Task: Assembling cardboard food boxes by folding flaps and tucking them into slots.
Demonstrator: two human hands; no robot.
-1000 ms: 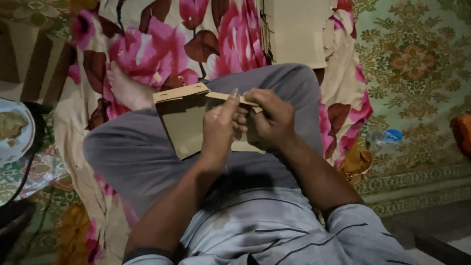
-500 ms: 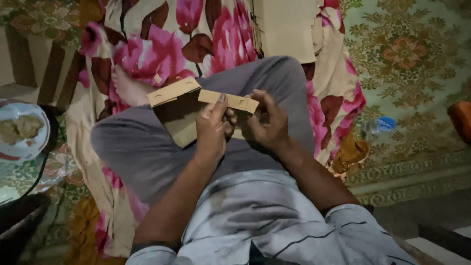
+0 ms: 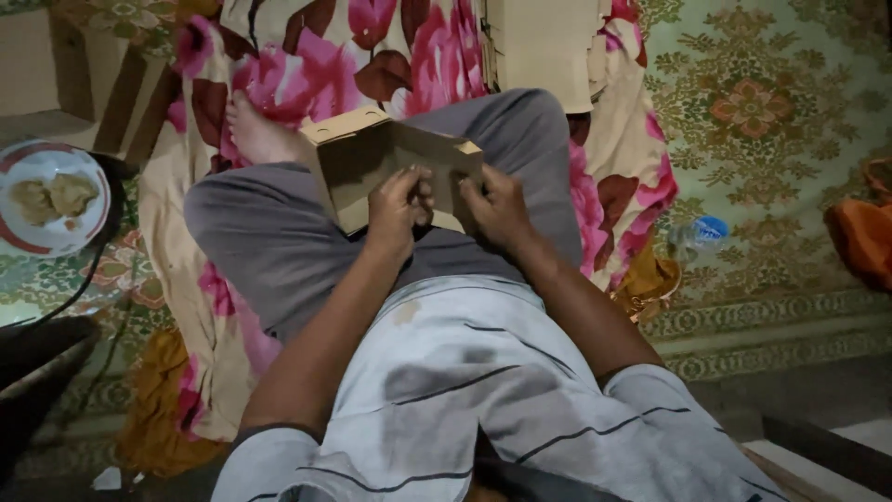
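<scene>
Head view: a seated person is gripping a brown cardboard box point(image 3: 395, 172) on the lap, left hand point(image 3: 398, 209) and right hand point(image 3: 492, 206) both clenching its near wall, long axis running left to right

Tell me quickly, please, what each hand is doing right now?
Left hand: closed on the cardboard box.
Right hand: gripping the same box.

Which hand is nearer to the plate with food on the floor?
Left. The left hand grips the cardboard box on the side facing the plate; the right hand holds the box's far side.
</scene>
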